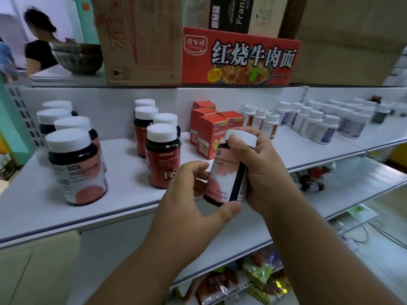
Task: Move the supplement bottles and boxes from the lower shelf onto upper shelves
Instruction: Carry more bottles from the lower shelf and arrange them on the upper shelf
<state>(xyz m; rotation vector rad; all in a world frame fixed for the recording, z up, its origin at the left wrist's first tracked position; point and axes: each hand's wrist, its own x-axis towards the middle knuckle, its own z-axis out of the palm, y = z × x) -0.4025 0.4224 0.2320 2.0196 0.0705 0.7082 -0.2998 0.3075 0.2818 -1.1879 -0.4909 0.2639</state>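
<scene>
Since the held bottle is kept upright just in front of the shelf edge, a placement among its kind is judged to be in hand.

Left-hand bottles: a group of dark white-capped bottles (76, 166) is stood in a row at the left of the frame, labels turned outward, presumably so that like is kept with like.

Centre bottles: a second cluster of red-labelled bottles (161, 157) is set left of centre, with bare white shelf (123, 172) left between the two groups, into which the held bottle could be fitted.

Left hand (189, 194): it is held low at centre frame, fingers half curled; the thumb is laid under the bottle's base and the fingertips are brought to its side, seemingly as a steadying support.

Held bottle (224, 177): it is found at centre frame, above the shelf's front edge, touching no shelf.

Right hand (257, 164): the fingers are wrapped round the bottle's cap and right side, so that the weight is carried there.

Red boxes (209, 130): these are stacked behind the hands.

White bottles (312, 124): these are ranked at the right of the frame, kept as a separate kind.

Lower shelf (363, 186): at lower right, a few small items are seen, too blurred to be named.
</scene>
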